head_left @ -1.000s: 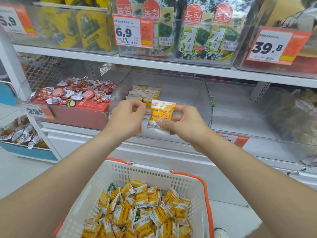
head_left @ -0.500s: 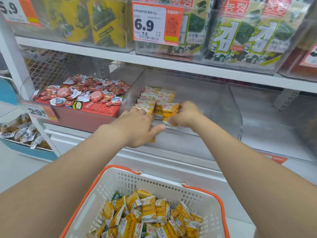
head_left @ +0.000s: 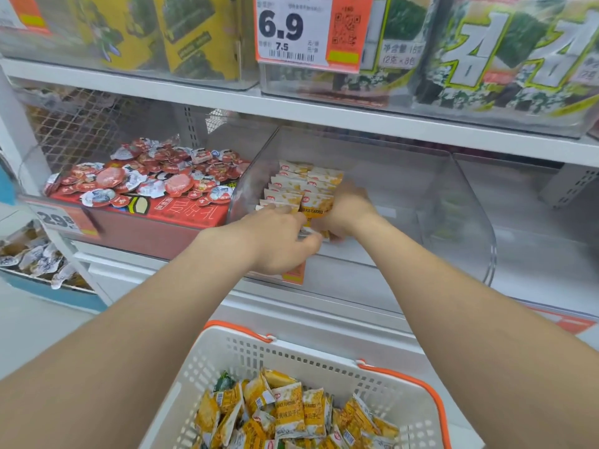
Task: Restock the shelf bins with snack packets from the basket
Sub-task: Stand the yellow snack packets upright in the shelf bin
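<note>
Small yellow foil snack packet (head_left: 317, 207), mid-air a sec ago, is now inside the clear plastic shelf bin (head_left: 470, 202), at front of the pkt row (head_left: 291, 179). The right hand (head_left: 346, 212) has its grip pinched on it. The left hand (head_left: 278, 241), fingers straightish, steadies the row. Release prob. next; white basket w/ orange rim (head_left: 324, 358) holds plenty more.

Shop, price tag (head_left: 308, 29), stocked shelf (head_left: 227, 102)

A yellow packet (head_left: 316, 209) stands upright between the left hand (head_left: 275, 241) and the right hand (head_left: 346, 212), which grips it; just beyond the fingers, a row of packets (head_left: 291, 184) stands in the clear bin (head_left: 421, 189); below both forearms, the white basket (head_left: 291, 351) holds loose packets (head_left: 291, 413).
</note>
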Demonstrator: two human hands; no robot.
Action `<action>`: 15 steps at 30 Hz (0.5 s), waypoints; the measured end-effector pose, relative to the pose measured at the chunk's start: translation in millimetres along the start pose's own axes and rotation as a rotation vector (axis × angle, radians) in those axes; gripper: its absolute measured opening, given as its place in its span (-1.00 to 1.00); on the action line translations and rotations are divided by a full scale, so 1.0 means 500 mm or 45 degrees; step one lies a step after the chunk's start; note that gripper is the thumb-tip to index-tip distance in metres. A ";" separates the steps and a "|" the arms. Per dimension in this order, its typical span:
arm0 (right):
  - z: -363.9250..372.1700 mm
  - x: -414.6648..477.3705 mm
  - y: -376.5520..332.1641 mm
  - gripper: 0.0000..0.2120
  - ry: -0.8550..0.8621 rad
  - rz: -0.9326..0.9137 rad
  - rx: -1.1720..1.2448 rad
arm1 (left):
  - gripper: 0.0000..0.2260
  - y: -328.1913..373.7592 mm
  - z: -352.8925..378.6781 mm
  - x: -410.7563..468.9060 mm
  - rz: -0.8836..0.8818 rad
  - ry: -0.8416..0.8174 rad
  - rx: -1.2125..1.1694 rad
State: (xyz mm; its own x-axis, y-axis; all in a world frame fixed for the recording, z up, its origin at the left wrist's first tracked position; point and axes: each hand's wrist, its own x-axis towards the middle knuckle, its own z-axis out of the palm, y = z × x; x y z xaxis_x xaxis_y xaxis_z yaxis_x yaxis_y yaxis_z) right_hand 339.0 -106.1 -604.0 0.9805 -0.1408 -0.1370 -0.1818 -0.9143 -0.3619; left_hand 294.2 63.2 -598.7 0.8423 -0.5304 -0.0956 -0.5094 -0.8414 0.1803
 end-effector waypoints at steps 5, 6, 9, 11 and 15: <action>-0.007 -0.034 0.013 -0.76 0.032 -0.002 0.005 | -0.44 -0.002 -0.004 -0.006 -0.028 -0.057 -0.024; -0.008 -0.038 0.015 -0.79 -0.006 -0.004 0.026 | -0.41 -0.001 -0.004 -0.008 -0.024 -0.045 -0.035; -0.022 -0.055 0.017 -0.85 -0.086 -0.041 0.084 | -0.39 0.003 -0.006 -0.017 -0.009 0.008 -0.030; -0.033 -0.064 0.021 -0.90 -0.205 -0.073 0.120 | -0.43 0.003 -0.006 -0.021 0.006 0.035 -0.027; -0.036 -0.069 0.041 -0.77 -0.495 -0.121 -0.015 | -0.40 0.001 -0.002 -0.034 0.021 0.087 0.019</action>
State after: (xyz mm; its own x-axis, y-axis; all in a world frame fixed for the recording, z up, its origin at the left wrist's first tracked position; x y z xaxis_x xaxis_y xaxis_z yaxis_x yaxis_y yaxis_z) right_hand 302.7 -127.1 -590.1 0.8913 0.0965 -0.4431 -0.0888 -0.9211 -0.3791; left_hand 279.8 71.8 -596.0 0.8435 -0.5366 -0.0258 -0.5256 -0.8342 0.1667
